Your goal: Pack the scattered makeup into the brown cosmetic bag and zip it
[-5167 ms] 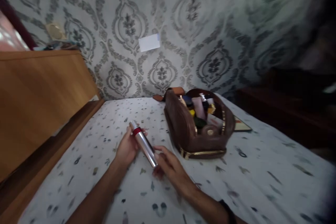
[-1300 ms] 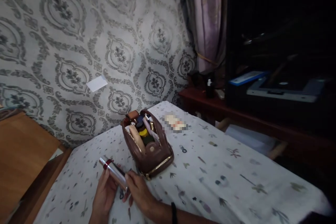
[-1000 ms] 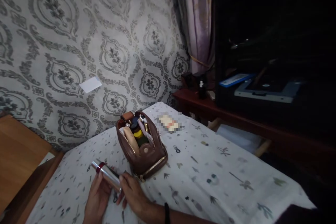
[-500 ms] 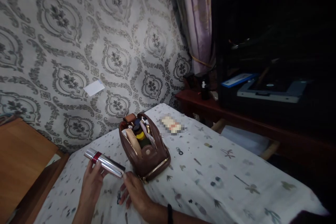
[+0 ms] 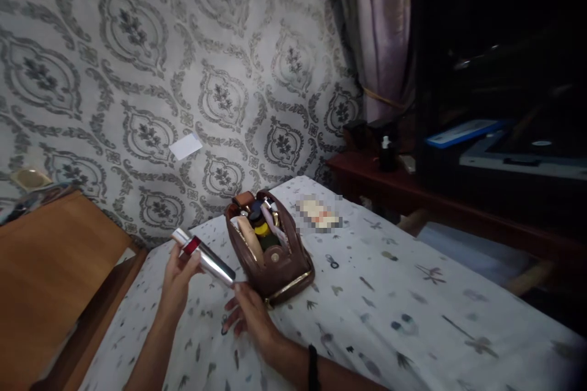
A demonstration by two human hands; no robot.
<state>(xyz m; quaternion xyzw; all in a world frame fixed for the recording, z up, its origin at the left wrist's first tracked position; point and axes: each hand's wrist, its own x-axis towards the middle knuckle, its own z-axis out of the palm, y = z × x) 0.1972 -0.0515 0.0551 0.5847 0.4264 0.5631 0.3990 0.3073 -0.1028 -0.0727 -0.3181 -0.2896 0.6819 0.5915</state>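
My left hand [image 5: 177, 278] is closed round a silver tube with a red band [image 5: 204, 258], gripping it near the banded end and holding it slantwise above the bed. My right hand [image 5: 247, 316] touches the tube's lower end with its fingertips, fingers loosely spread below it. Just right of the tube stands a brown leather pouch [image 5: 275, 269], unzipped and open at the top, with several small bottles and tubes packed inside.
The bed sheet [image 5: 389, 311] is white with small prints. A flat packet [image 5: 318, 212] lies behind the pouch. A wooden headboard [image 5: 50, 269] runs along the left. A dark wooden shelf [image 5: 413, 195] with small bottles and a dark cabinet stand at the right, by a purple curtain.
My left hand has lifted the tube higher off the sheet and toward the pouch. My right hand stays at its lower end. The view has swung slightly left.
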